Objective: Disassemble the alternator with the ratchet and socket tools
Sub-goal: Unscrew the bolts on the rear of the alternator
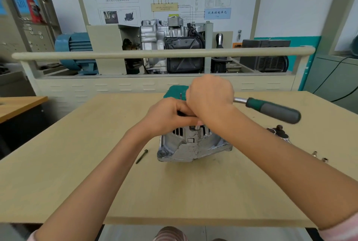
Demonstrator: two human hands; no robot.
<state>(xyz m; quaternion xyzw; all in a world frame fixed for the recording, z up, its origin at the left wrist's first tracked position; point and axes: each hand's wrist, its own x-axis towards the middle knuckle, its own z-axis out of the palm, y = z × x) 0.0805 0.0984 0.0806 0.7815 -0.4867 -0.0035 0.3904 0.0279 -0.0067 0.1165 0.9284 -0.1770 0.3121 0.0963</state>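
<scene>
While both hands crowd over it, the alternator (190, 145) stands mid-table (77, 173), its top hidden.
The right hand (210, 95) is fisted over the ratchet (271, 109) head, covering the socket; only the blurred handle shows. The left hand (166, 114) curls on the alternator's top. A green case (175, 91) peeks behind. A loose bolt (141, 156) lies left, small sockets (319, 156) right.
</scene>
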